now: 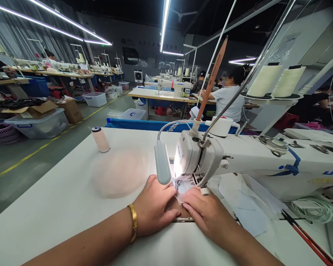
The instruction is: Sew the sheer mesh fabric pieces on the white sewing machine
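A piece of thin, sheer white fabric (183, 187) lies under the needle area of a white sewing machine (188, 153), lit by its lamp. My left hand (155, 205), with a gold bracelet (133, 222) at the wrist, rests flat on the machine bed. Its index finger touches the fabric's left side, while the thumb is spread apart below. From the right, my right hand (207, 212) closes thumb and fingers on the near end of the fabric. The needle and presser foot are largely hidden.
A grey lamp head (162, 162) hangs just above my left hand. Peach thread (100, 139) stands on the white table (66, 188), near a blurred sheer peach patch (120, 171). Red-handled tweezers (308, 236) and coiled pale cord (313, 209) lie right. A person (229, 99) sits beyond.
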Demonstrator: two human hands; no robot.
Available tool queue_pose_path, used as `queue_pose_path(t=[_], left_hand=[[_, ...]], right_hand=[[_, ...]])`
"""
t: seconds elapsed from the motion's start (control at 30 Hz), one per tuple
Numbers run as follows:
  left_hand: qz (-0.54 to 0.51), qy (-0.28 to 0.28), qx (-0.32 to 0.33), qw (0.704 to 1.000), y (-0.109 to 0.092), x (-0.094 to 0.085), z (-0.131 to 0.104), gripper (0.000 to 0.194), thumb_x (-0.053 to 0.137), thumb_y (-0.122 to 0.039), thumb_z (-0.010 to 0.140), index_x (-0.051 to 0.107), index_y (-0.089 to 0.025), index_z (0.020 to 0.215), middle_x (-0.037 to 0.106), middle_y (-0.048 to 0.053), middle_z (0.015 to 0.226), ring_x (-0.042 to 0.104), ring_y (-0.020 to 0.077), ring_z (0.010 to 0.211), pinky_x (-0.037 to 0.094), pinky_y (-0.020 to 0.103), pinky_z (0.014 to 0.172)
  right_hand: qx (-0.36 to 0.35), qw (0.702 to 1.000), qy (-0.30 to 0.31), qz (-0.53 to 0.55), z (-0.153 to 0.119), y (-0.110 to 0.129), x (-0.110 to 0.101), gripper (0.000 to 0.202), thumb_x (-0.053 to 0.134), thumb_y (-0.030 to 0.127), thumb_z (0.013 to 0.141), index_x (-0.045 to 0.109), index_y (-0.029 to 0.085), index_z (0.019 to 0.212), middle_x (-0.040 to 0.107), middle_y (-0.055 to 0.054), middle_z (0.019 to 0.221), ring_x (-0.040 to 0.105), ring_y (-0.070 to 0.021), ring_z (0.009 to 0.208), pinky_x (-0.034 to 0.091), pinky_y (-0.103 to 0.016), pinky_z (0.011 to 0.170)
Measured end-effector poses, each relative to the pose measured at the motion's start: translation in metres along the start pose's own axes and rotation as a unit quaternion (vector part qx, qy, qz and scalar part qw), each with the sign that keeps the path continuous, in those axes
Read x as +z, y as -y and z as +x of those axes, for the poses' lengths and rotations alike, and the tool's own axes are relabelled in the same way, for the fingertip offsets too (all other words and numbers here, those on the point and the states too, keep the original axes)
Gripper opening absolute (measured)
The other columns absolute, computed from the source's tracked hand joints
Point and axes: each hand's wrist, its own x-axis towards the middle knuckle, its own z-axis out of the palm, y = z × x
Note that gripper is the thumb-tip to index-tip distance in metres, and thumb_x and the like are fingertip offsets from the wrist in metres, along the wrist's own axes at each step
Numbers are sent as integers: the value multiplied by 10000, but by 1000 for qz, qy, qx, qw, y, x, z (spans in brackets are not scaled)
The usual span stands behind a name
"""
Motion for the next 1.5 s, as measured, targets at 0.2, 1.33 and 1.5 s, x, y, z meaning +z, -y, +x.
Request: queue_pose_path(t=[0.2,1.33,1.5], left_hand=[[-11,-35,-61,997,-7,10,7,161,647,-328,900,604,-184,842,630,78,919,564,261,875,473,392,755],[59,-121,108,985,-11,14,-14,254,498,-46,969,693,-200,915,699,-5,794,528,194,745,334,387,791],[84,-106,98,986,-5,16,-9,247,499,-63,972,703,-197,936,717,16,834,556,207,756,367,389,760]], right_hand=[[32,995,-76,59,3,1,9,236,450,212,1089,596,252,908,660,1,851,596,-200,776,456,-325,729],[-25,994,32,-100,-2,1,-6,276,437,120,1029,520,213,783,599,-2,756,505,-208,754,355,-361,758],[-9,993,19,-112,1,-2,-4,250,453,119,1013,575,217,818,626,-29,816,509,-228,770,378,-355,728]])
